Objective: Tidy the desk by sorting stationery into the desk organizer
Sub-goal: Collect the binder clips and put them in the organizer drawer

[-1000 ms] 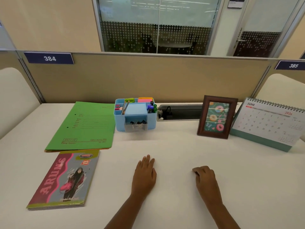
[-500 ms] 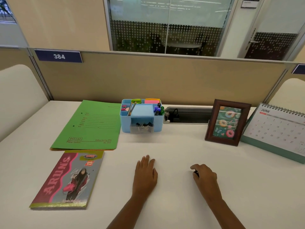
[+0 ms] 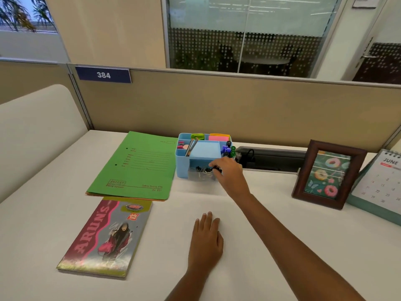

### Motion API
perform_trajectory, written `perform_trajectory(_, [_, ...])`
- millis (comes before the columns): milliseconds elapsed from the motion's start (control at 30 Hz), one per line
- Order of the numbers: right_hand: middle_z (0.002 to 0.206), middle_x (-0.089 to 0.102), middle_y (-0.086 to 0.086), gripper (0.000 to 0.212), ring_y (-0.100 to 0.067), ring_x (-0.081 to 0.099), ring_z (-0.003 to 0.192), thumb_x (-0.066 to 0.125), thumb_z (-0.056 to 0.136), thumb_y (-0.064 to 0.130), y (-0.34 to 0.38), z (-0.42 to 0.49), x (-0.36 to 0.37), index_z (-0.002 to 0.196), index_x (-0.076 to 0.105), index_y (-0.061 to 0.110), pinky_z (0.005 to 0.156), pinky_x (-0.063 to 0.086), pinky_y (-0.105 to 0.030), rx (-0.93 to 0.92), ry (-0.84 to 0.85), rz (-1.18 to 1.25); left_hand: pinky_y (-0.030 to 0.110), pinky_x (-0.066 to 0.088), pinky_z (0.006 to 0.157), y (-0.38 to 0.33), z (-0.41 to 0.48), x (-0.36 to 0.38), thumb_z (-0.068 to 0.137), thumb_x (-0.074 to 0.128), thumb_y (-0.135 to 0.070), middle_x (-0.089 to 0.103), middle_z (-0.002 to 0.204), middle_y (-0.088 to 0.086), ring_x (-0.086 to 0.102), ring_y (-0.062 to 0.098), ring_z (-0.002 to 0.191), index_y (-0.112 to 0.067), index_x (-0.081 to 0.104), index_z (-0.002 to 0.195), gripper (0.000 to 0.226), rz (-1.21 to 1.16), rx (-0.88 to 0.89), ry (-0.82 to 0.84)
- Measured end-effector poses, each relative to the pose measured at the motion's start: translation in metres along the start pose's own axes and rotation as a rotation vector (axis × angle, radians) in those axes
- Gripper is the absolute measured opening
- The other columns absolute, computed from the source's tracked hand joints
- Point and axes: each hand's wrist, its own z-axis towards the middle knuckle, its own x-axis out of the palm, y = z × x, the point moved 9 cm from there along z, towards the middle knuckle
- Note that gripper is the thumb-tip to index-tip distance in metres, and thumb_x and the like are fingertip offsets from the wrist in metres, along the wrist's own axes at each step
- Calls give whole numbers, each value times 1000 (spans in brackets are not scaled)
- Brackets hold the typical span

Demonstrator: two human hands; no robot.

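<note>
At centre frame the right hand (image 3: pixel 227 172) reaches to the front of the blue organizer (image 3: pixel 184 168), fingers pinched on a small dark object, apparently a binder clip (image 3: pixel 217 169), right at the mouth of the clear front drawer (image 3: pixel 200 175), where other clips (image 3: pixel 204 170) already lie. The left hand (image 3: pixel 206 237) lies flat and empty, fingers spread, on the desk (image 3: pixel 282 246) at lower centre. The step looks like dropping the clip into that drawer, and the desk otherwise seems cleared of loose stationery, so the task is likely near its end. To do it well, carry the pinch fully over the drawer's opening before letting go, low enough that the clip does not bounce out onto the desk. Keep the knuckles clear of the markers (image 3: pixel 229 148) standing in the compartment just above. If the light organizer slides, the left hand could brace it.
</note>
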Motion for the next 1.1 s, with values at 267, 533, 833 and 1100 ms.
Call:
perform_trajectory(267, [124, 54, -10, 28, -23, 45, 117, 50, 91, 9, -4, 31, 24, 118, 58, 12, 91, 38, -32, 33, 72, -80, 38, 52, 86, -1, -1, 0, 76, 36, -25, 68, 112, 4, 66, 20, 104, -23, 47, 107, 33, -5, -2, 20])
perform_trajectory(533, [110, 63, -17, 18, -30, 57, 104, 59, 85, 5, -48, -54, -10, 101, 67, 6, 84, 38, -28, 163, -122, 25, 41, 54, 81, 4, 2, 6, 75, 36, -23, 69, 110, 9, 67, 24, 101, -18, 66, 99, 39, 52, -43, 53])
perform_trajectory(833, [91, 67, -8, 24, -30, 65, 82, 74, 68, -1, -102, -185, -57, 87, 70, 13, 70, 50, -43, 373, -145, -205, 44, 54, 79, 2, 3, 3, 74, 34, -20, 69, 107, 15, 68, 30, 97, -8, 71, 96, 45, 98, -39, 19])
perform_trajectory(1100, [113, 55, -16, 31, -33, 50, 103, 61, 85, 14, -136, -247, -60, 115, 61, 8, 79, 48, -41, 673, -22, -190, 43, 54, 77, -2, 1, 1, 74, 33, -19, 69, 105, 17, 68, 32, 94, -6, 71, 95, 45, 115, -34, 32])
